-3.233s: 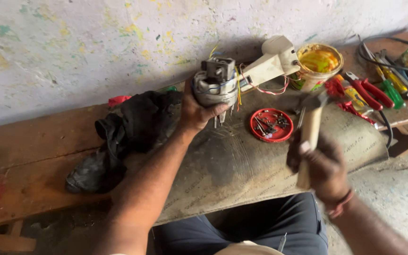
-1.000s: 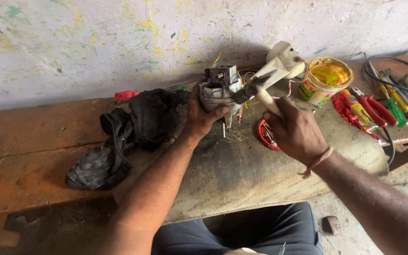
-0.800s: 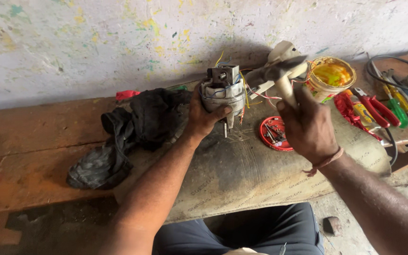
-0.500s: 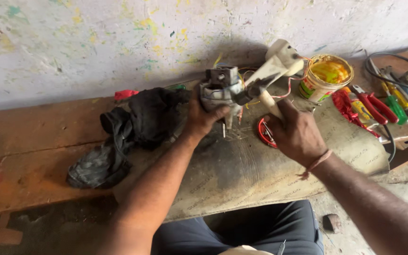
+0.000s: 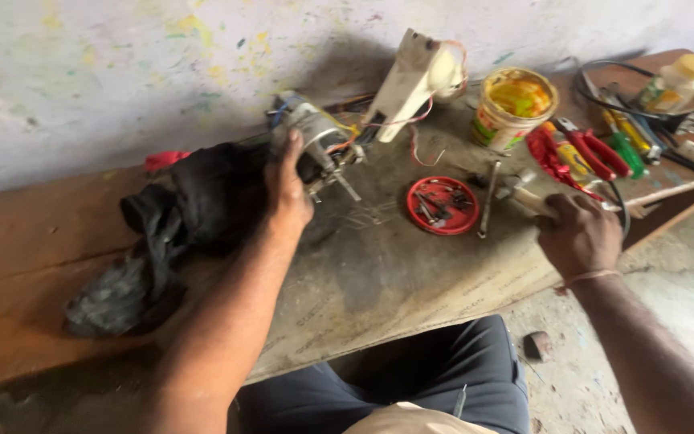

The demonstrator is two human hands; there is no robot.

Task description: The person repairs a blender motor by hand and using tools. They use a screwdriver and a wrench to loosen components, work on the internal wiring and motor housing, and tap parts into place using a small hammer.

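A: Biggest first. Wooden bench (image 5: 34,265) with a grey board (image 5: 379,281) on top, black cloth (image 5: 170,225) at 9 o'clock of the motor.

B: Motor?

A: Small electric motor (image 5: 315,141), on its side near the board's back edge, wires running to the cream plastic housing (image 5: 411,80) at its 2 o'clock. Left hand (image 5: 287,189) lies over its near side, fingers curled on the casing, loosely by the look of it.

B: Right hand?

A: Right hand (image 5: 580,237) closed round a pale handle (image 5: 528,197), a wooden tool grip I think (head not clear, blurred). It sits at 4 o'clock of the red lid (image 5: 443,206).

B: Risks?

A: Motor could roll off toward 12 o'clock if the left hand's grip slips, and the thin wires (image 5: 411,133) would tug or snap. Red lid holds small screws; a swing of the right hand's tool could tip it and scatter them. Yellow tub (image 5: 514,100) at 1 o'clock of the lid is open, easy to knock. Pliers (image 5: 596,153) crowd the right edge.
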